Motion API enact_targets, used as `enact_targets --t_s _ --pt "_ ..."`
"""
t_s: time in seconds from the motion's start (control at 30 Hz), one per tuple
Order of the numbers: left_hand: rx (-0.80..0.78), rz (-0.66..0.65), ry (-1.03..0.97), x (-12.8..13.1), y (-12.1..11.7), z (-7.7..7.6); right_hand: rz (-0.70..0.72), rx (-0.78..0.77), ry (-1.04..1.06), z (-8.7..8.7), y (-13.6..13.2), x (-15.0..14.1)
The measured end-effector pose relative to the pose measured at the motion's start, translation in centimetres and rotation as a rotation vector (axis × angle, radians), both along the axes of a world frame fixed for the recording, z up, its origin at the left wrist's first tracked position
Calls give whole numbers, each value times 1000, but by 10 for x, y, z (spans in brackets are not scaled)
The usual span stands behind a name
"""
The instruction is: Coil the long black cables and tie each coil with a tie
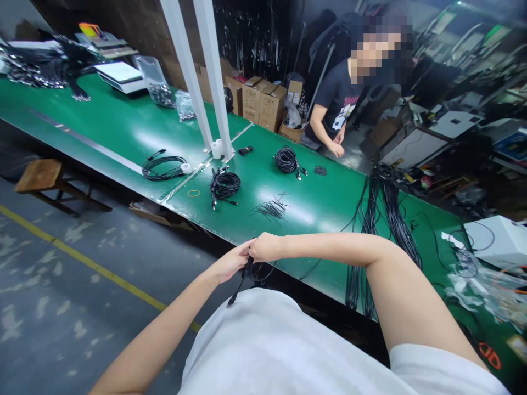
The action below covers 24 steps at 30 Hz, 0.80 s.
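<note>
Black cable (246, 270) held beside the green tabletop (317, 197)

The left hand (231, 263) and right hand (265, 247) meet in front of the wearer's white shirt (255, 340), at the near edge of the tabletop. Each grip is clenched on the black cable; the exact hold of the fingers is hidden. One dark end (231, 300) hangs below the left hand, and a thin length curves out beneath the right. On the tabletop ahead lies a scatter of thin black strips (272, 208), with one coil (226, 184) to its left and another coil (285, 159) farther back. Long cables (398, 222) drape across the right side. Opposite stands a co-worker (335, 99) in a dark T-shirt.
</note>
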<state>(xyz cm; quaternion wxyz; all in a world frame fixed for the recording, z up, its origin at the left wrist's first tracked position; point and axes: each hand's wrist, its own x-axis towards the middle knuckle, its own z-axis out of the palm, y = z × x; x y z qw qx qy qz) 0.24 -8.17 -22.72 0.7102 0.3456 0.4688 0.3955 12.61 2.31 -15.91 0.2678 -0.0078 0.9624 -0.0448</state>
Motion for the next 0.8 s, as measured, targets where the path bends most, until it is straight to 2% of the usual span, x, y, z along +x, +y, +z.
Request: enact_targets --t_s 0.13,0.23,0.33,0.43,0.47,0.53,0.63,0.7,0.8 --pt "366 -136 511 -20 11 -6 -53 41 13 -5 -3 3" --pt "540 -218 893 -28 20 0 -59 65 46 -8 -3 7" --pt "632 -188 1237 -23 27 12 -144 105 70 -6 1 6" --pt "609 -72 1469 -7 28 17 -232 139 69 -1 9 2" --pt "566 -25 1476 -2 26 17 -237 141 60 0 12 1" --pt "452 18 1363 6 20 12 -220 130 30 0 17 4" --pt "330 -143 1023 4 11 1 -173 107 -17 -6 17 13" --pt "345 -238 900 -2 7 -5 -141 98 -25 -11 13 19" --pt "500 -146 942 -12 9 -13 -54 97 32 -17 8 24"
